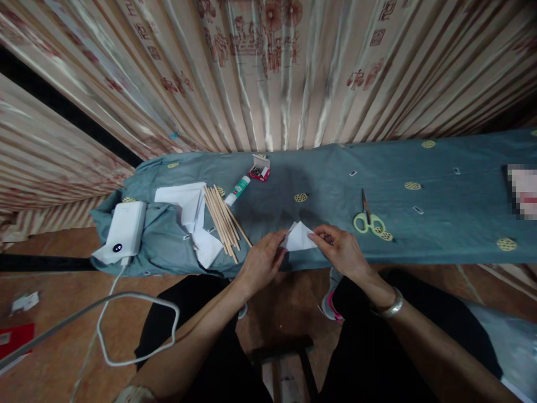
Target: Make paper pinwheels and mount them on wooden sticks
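Observation:
A small folded piece of white paper, triangular at the top, is held between both hands just above the near edge of the cloth. My left hand pinches its left side, with a creased flap standing up near the fingers. On the right side, my right hand grips the paper between thumb and fingers. Green-handled scissors lie on the cloth to the right of my right hand, blades pointing away. Left of my left hand lies a bundle of thin wooden sticks.
A glue stick and an open red box of small metal pieces lie behind the sticks. White paper sheets and a white power bank with a cable are at left. A curtain hangs behind the blue-green cloth.

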`<state>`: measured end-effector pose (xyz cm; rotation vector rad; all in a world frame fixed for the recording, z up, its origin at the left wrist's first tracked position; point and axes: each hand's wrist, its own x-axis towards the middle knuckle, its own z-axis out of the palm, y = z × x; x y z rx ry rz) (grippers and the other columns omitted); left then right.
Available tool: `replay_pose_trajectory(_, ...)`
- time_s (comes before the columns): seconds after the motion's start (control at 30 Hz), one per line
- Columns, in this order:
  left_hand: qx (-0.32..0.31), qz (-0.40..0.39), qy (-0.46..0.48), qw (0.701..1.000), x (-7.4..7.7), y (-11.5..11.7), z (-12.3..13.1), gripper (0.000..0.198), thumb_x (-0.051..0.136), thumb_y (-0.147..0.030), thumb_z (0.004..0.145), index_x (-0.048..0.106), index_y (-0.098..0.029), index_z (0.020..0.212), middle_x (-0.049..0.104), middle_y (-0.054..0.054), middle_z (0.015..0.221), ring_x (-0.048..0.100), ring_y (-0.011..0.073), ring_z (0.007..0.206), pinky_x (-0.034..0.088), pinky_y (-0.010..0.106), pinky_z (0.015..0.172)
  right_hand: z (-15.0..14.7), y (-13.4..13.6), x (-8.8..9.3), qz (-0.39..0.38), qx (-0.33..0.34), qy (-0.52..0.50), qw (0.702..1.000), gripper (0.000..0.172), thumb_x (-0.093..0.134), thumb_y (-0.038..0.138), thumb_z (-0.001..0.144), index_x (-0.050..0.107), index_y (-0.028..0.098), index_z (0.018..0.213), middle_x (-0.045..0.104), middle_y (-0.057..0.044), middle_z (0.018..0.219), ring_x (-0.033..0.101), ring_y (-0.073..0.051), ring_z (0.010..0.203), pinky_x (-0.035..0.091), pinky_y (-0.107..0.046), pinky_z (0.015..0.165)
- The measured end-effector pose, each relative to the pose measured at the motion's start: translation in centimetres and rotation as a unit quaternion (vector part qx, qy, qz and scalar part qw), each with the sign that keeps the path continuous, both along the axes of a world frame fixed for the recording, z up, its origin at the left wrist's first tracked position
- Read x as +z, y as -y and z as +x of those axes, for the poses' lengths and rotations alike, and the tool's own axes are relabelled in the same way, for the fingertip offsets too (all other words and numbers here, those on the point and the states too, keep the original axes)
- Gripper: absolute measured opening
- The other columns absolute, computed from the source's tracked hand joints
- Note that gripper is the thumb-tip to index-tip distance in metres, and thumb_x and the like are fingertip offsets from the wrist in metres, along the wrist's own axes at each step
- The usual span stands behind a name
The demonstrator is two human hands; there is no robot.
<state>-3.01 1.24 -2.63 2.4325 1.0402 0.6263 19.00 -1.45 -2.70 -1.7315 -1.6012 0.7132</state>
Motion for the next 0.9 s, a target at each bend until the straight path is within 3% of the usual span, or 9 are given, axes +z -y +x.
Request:
replay_pose_trajectory(0.13, -0.086, 0.123, -0.063, 0.987, -0.5, 1.3, 0.9, 0.044, 0.035, -0.014, 0.097, 0.041, -0.011, 0.140, 0.052, 0.018, 0.143, 0.044, 0.0277, 0.138, 0.043, 0.048, 0.108, -0.3, -0.4, -0.4, 0.060, 0.010, 0.044, 0.997, 0.024, 0.056, 0.040, 0.090, 0.066, 0.023, 0.077, 0.072, -0.007, 0.089, 0.065, -0.023, 0.084, 0.049, -0.035, 0.077)
replay_pose_trajectory(0.23, -0.113, 0.141, -0.112, 0.977, -1.6, 2.3, 1.4, 0.050, 0.034, -0.018, 0.098, 0.030, -0.008, 0.147, 0.043, 0.019, 0.151, 0.027, 0.0271, 0.148, 0.030, 0.052, 0.117, -0.4, -0.6, -0.8, 0.078, 0.012, 0.066, 0.995, 0.027, 0.053, 0.040, 0.092, 0.065, 0.023, 0.076, 0.072, -0.009, 0.095, 0.065, -0.025, 0.089, 0.050, -0.039, 0.083)
replay_pose_trajectory(0.43, -0.107, 0.119, -0.159, 0.974, -2.6, 2.5, 1.3, 0.062, 0.042, -0.036, 0.098, 0.027, -0.002, 0.148, 0.037, 0.023, 0.154, 0.028, 0.0309, 0.148, 0.028, 0.051, 0.118, -0.4, -1.0, -1.3, 0.085, 0.011, 0.095, 0.992, 0.026, 0.054, 0.037, 0.091, 0.064, 0.022, 0.072, 0.072, -0.010, 0.093, 0.065, -0.025, 0.088, 0.050, -0.040, 0.083)
replay_pose_trajectory(0.9, -0.098, 0.111, -0.173, 0.974, -2.5, 2.1, 1.4, 0.067, 0.042, -0.041, 0.097, 0.025, -0.003, 0.150, 0.034, 0.023, 0.156, 0.025, 0.0319, 0.149, 0.026, 0.052, 0.118, -0.8, -1.3, -1.5, 0.083, -0.003, 0.131, 0.988, 0.017, 0.056, 0.029, 0.088, 0.061, 0.023, 0.073, 0.069, -0.008, 0.086, 0.063, -0.025, 0.082, 0.048, -0.038, 0.078)
